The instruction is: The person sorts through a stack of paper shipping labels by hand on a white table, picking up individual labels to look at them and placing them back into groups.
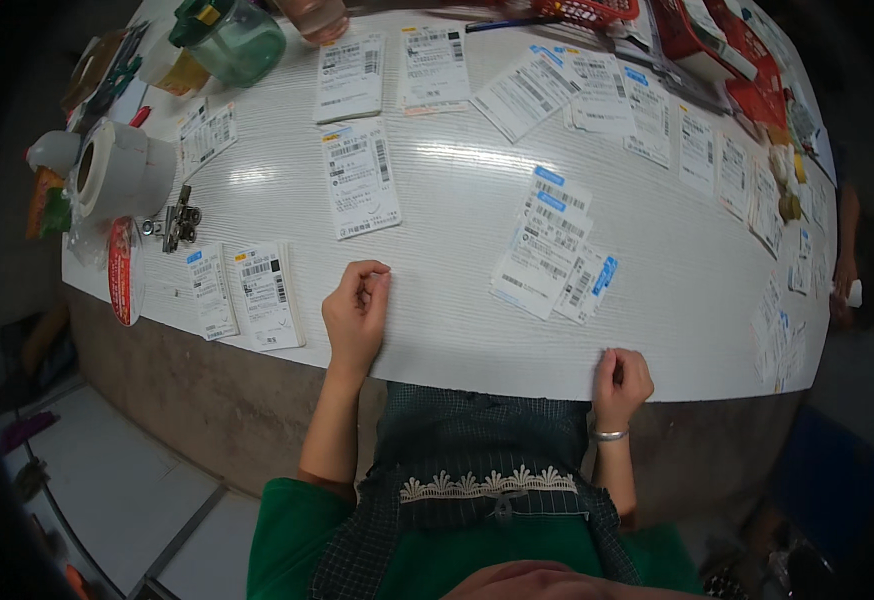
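Observation:
My left hand [356, 312] rests on the white table [447, 350], fingers curled in and thumb against them, with nothing showing in it. Just beyond it lies a stack of printed labels [361, 185]. My right hand [623, 384] is at the table's near edge, closed in a loose fist that holds nothing I can see. Past that fist, overlapping labels with blue marks [541, 250] lie fanned out, apart from both hands. To the left of my left hand sit two more label stacks, a narrow one [214, 293] and a thicker one [269, 296].
Along the back and right run several label piles [697, 150]. Red plastic baskets [747, 75] stand at the far right. A white paper roll [122, 170], metal binder clips [177, 218] and a green-tinted jar [229, 45] occupy the left side. A pen [512, 23] lies at the back.

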A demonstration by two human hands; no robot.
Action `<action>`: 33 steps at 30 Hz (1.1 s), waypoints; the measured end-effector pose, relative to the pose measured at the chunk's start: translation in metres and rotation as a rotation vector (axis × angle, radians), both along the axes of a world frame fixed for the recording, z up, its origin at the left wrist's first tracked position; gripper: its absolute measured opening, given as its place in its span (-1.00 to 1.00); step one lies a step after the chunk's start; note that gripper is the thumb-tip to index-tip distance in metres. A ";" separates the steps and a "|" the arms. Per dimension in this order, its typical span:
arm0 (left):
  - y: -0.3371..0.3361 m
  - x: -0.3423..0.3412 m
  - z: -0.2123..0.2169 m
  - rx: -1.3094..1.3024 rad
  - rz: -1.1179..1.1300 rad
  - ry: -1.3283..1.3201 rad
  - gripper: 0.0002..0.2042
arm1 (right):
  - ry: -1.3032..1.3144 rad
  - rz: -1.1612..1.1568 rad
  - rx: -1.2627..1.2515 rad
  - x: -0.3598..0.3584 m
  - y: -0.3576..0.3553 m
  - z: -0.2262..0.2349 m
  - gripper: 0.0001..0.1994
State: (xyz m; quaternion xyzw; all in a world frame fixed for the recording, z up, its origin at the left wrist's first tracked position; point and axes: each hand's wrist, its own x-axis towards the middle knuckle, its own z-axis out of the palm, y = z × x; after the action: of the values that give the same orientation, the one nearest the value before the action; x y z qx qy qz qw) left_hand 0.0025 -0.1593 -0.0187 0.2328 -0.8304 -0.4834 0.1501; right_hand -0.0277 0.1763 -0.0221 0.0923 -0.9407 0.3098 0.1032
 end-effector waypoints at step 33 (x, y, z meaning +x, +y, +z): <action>-0.047 -0.092 0.032 -0.569 0.164 -0.590 -0.49 | 0.165 0.023 -0.031 0.008 0.005 -0.020 -0.89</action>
State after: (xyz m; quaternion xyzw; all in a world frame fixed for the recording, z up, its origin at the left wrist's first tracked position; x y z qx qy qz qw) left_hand -0.0896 -0.2063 0.0136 0.3761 -0.9169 -0.1337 0.0022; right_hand -0.0193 0.1813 -0.0423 0.1269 -0.9229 0.3168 0.1781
